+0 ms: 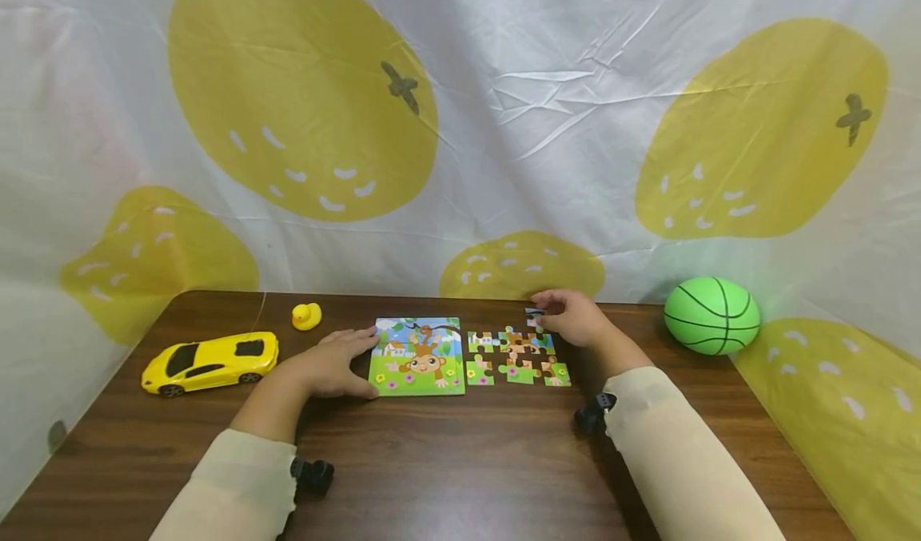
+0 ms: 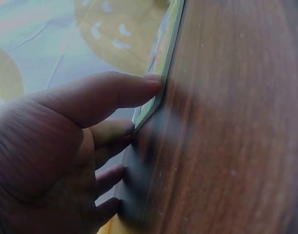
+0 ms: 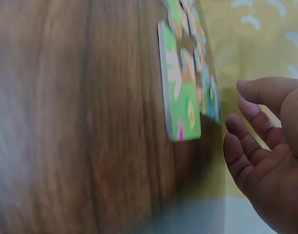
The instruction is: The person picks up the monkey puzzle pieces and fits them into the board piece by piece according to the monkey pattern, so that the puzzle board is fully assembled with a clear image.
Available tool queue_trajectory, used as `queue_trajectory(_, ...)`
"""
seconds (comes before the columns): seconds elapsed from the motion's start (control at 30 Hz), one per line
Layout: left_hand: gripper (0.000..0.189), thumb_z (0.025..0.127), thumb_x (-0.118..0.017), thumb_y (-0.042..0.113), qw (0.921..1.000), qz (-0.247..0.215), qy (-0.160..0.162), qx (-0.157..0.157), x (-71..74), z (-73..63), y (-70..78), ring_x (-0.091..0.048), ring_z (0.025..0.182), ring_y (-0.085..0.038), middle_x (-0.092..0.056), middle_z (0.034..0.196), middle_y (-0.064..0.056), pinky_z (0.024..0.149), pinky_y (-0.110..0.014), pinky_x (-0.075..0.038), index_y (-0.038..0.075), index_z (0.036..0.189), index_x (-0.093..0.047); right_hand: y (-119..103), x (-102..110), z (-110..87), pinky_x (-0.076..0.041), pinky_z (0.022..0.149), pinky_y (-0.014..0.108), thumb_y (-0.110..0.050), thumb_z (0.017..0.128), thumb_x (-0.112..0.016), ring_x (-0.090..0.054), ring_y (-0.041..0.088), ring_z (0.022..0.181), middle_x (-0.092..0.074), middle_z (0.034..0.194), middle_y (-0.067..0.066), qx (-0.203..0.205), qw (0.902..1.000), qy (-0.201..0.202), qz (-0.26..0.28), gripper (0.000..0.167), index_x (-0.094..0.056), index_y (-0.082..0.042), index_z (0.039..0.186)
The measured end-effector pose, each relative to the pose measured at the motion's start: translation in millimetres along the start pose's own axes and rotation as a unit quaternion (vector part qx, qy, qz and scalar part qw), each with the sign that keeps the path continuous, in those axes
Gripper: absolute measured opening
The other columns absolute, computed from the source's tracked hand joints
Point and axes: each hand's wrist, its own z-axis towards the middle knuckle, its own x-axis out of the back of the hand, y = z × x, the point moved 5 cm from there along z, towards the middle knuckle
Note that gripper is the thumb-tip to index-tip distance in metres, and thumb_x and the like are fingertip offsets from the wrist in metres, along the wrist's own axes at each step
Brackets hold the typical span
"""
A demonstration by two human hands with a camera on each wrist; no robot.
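My left hand point(image 1: 332, 365) lies at the left side of a square monkey picture puzzle point(image 1: 419, 357), its thumb point(image 2: 139, 90) touching the near edge by the corner. The other fingers spread along the left edge. To the right, several loose jigsaw pieces point(image 1: 520, 373) with parts of a like picture lie in rows. My right hand point(image 1: 576, 319) is over the back right of these, beside a blue-topped puzzle piece point(image 1: 532, 314) set apart behind the others. In the right wrist view its fingers point(image 3: 246, 131) bend loosely, with nothing visible between them.
A yellow toy car point(image 1: 212, 363) and a small yellow rubber duck point(image 1: 306, 316) stand left on the brown wooden table point(image 1: 460, 461). At the back right sits a green ball with black lines point(image 1: 711, 316). A white cloth with yellow fruit prints point(image 1: 504, 165) hangs behind.
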Motion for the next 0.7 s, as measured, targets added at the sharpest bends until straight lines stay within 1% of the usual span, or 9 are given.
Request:
queue_trajectory(0.23, 0.1, 0.086, -0.085, 0.043, 1.0, 0.003, -0.002, -0.004, 0.4, -1.0, -0.4, -0.018, 0.165, -0.048, -0.027, 0.179, -0.011, 0.13, -0.07, -0.022, 0.01, 0.167, -0.037, 17.5, 3.5, 4.8, -0.055, 0.102, 0.046, -0.005, 0.095, -0.075, -0.067, 0.038, 0.119, -0.07, 0.132, 0.024, -0.013, 0.9999, 0.0, -0.008, 0.044, -0.068, 0.003, 0.137)
queue_trajectory(0.37, 0.1, 0.086, -0.085, 0.044, 1.0, 0.002, -0.001, -0.005, 0.3, -1.2, -0.8, -0.019, 0.165, -0.048, -0.028, 0.179, -0.011, 0.131, -0.07, -0.021, 0.01, 0.167, -0.037, 20.1, 3.0, 7.1, -0.056, 0.103, 0.047, -0.007, 0.093, -0.078, -0.066, 0.038, 0.12, -0.071, 0.134, 0.023, -0.024, 0.9995, -0.009, -0.019, 0.045, -0.069, 0.001, 0.136)
queue_trajectory(0.57, 0.1, 0.086, -0.085, 0.044, 1.0, 0.0, 0.001, -0.004, 0.1, 0.1, -1.2, -0.019, 0.165, -0.047, -0.028, 0.179, -0.011, 0.131, -0.07, -0.022, 0.011, 0.167, -0.037, 22.0, 0.9, 8.9, -0.056, 0.104, 0.05, -0.009, 0.094, -0.077, -0.064, 0.037, 0.124, -0.07, 0.137, 0.021, -0.05, 0.998, -0.022, -0.032, 0.046, -0.069, -0.004, 0.139)
queue_trajectory(0.7, 0.101, 0.086, -0.085, 0.044, 1.0, -0.001, -0.001, -0.003, -0.6, 0.6, -1.7, -0.018, 0.165, -0.047, -0.027, 0.179, -0.011, 0.131, -0.07, -0.021, 0.011, 0.168, -0.037, 22.9, 0.7, 11.0, -0.056, 0.102, 0.048, -0.01, 0.093, -0.077, -0.064, 0.034, 0.119, -0.071, 0.133, 0.02, -0.054, 0.9977, -0.02, -0.035, 0.046, -0.07, -0.004, 0.138)
